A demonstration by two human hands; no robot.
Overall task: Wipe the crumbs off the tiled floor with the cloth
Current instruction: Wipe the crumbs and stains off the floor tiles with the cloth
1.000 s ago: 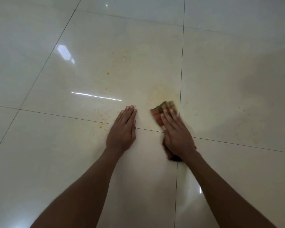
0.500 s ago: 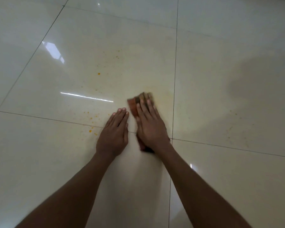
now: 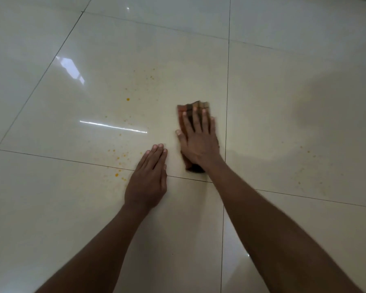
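An orange and brown checked cloth (image 3: 183,112) lies folded on the glossy cream tiled floor (image 3: 283,123). My right hand (image 3: 199,140) presses flat on it with straight, spread fingers, covering most of it. My left hand (image 3: 149,176) rests flat on the floor just to its lower left, across a grout line. Orange crumbs (image 3: 117,158) are scattered left of my left hand, with a single bigger one (image 3: 127,99) farther up. Fainter crumbs (image 3: 304,172) dot the tile at the right.
Dark grout lines (image 3: 227,81) divide the large tiles. Bright light reflections (image 3: 112,126) streak the floor at the left. A soft shadow (image 3: 336,102) falls on the tile at the right.
My right hand slid the cloth left toward my left hand, then pushed it forward away from me. My left hand stayed flat on the floor.
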